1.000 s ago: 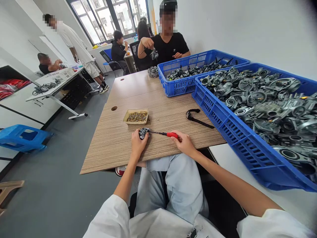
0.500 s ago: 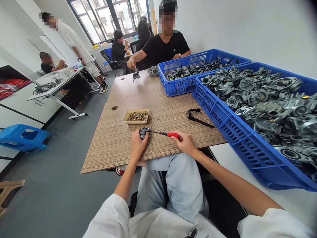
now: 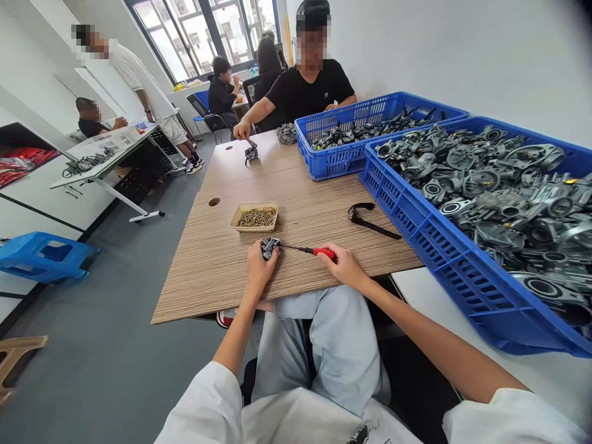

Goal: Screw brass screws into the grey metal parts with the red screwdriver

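Note:
My left hand (image 3: pixel 261 264) is closed around a small grey metal carburetor (image 3: pixel 269 248) at the table's near side. In my right hand (image 3: pixel 345 265) is a screwdriver (image 3: pixel 322 252) with a red handle and a long dark shaft. The shaft points left and its tip meets the right side of the carburetor; the exact contact spot is too small to make out. Just beyond my left hand stands a shallow beige tray (image 3: pixel 235 224) filled with small brass-coloured and dark screws. A loose screw (image 3: pixel 295 222) lies to the right of it.
A black wristwatch (image 3: pixel 370 219) lies on the wood-grain table (image 3: pixel 194 271). Along the right stand two blue crates, the near crate (image 3: pixel 430 246) and the far crate (image 3: pixel 333 165), both full of metal parts. Across the table, a co-worker's hand (image 3: pixel 242 129) holds another metal part (image 3: pixel 251 152).
The co-worker's hand has lowered its metal part toward the tabletop. My hands, the carburetor and the screwdriver have stayed almost in place.

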The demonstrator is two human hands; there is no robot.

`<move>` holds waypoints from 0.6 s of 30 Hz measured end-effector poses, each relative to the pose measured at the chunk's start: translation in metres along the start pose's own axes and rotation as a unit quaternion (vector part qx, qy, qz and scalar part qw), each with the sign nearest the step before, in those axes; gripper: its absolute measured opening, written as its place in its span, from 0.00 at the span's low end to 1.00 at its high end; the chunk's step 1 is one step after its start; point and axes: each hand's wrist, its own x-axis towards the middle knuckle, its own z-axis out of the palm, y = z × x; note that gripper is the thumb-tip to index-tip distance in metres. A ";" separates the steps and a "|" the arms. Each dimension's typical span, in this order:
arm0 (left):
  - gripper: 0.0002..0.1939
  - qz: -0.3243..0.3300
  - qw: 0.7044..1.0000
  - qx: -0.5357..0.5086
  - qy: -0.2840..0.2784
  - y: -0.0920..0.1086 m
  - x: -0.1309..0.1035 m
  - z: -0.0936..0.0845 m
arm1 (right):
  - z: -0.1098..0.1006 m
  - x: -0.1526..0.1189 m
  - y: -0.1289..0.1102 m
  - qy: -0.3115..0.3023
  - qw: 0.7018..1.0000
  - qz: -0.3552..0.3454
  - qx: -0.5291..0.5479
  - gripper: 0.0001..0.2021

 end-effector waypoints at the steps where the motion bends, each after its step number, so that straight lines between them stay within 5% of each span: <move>1: 0.08 0.001 1.000 0.001 0.001 0.000 0.000 0.000 | 0.000 0.000 0.000 -0.005 1.000 -0.002 -0.003 0.13; 18: 0.07 -0.004 1.000 -0.008 -0.004 -0.001 0.000 0.001 | 0.008 -0.007 0.010 0.033 0.998 -0.053 -0.031 0.14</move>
